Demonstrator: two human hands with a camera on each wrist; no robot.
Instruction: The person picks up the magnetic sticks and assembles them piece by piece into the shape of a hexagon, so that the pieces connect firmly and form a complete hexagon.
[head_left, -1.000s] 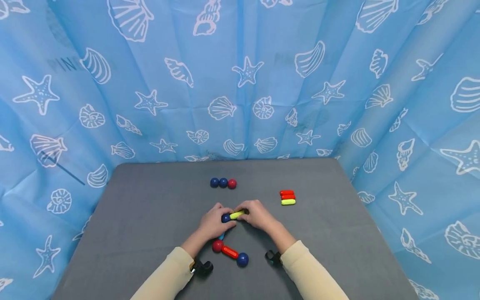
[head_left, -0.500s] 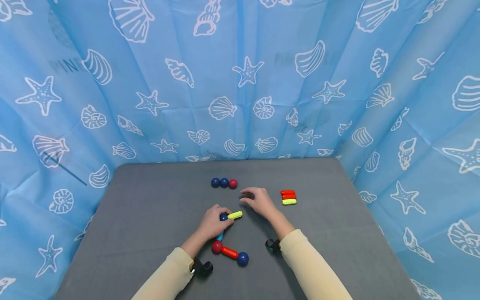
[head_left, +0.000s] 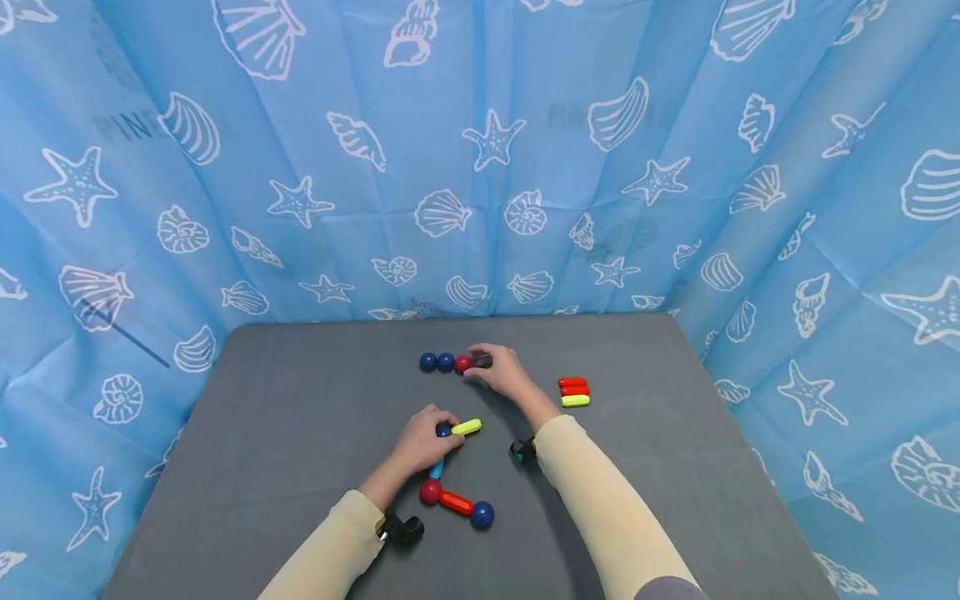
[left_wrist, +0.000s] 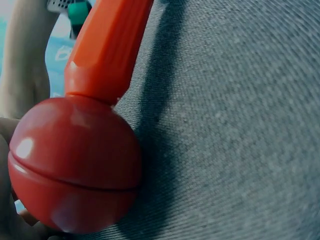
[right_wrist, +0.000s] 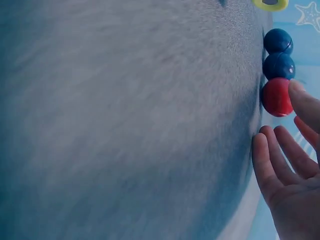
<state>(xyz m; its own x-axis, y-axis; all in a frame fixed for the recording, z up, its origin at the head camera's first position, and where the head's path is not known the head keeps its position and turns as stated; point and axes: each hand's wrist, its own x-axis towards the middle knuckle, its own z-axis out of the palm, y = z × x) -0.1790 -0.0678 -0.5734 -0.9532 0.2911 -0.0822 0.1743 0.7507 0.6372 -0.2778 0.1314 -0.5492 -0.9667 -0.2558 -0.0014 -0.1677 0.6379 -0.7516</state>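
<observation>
Nearest: blue ball [head_left: 482, 515], then red stick [head_left: 456, 502], red ball [head_left: 430, 492], light-blue stick [head_left: 437, 469], joined in line. Left hand [head_left: 420, 439] pinches second blue ball [head_left: 443, 430], yellow stick [head_left: 467, 427] jutting right. Farther right, three loose sticks [head_left: 574, 391]. Right hand [head_left: 502, 372], thumb and fingers parted around far red ball [head_left: 462, 364], contact unclear. Two dark-blue balls [head_left: 437, 362] beside it. Curtain [head_left: 480, 200] behind.

From here I can't see all of the middle blue ball [head_left: 443, 430] or the light-blue rod [head_left: 437, 469]; the left hand [head_left: 422, 440] covers part of each. Whether the right hand [head_left: 504, 372] touches the far red ball [head_left: 462, 364], I can't tell. My left wrist view crops the near red rod [left_wrist: 105, 50].
</observation>
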